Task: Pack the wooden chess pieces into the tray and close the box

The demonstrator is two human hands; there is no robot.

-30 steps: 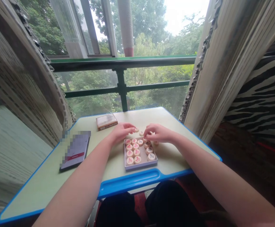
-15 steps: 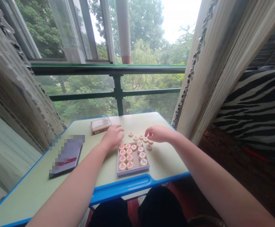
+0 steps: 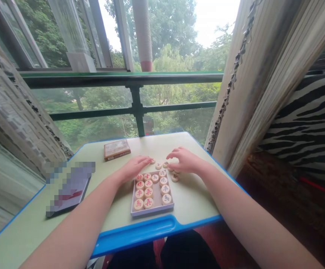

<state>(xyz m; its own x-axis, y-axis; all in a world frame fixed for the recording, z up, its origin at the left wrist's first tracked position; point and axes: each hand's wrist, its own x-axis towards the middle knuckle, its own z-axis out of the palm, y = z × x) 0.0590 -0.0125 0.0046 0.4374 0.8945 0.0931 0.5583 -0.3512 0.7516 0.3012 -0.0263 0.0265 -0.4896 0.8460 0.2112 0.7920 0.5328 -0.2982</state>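
Note:
A shallow open box (image 3: 152,213) lies on the table, holding several round wooden pieces with red or dark characters; a bare gap shows between its columns. My left hand (image 3: 136,166) is above the box's back left corner, fingers extended to the right, the tips at a loose piece (image 3: 152,161). Behind the box's back right corner, my right hand (image 3: 183,160) is spread with fingers apart over more loose pieces, partly hiding them. A piece (image 3: 158,165) lies between the hands, and another (image 3: 175,177) rests right of the box.
The pale table (image 3: 114,203) has a blue edge. A closed flat box (image 3: 116,149) lies at the back left, a dark tablet-like object (image 3: 69,192), partly pixelated, at the left. Curtains (image 3: 252,93) and a green railing (image 3: 123,79) stand beyond.
My left hand has moved from beside the closed box toward the loose pieces. The fingers of my right hand have opened out. The camera view has shifted slightly.

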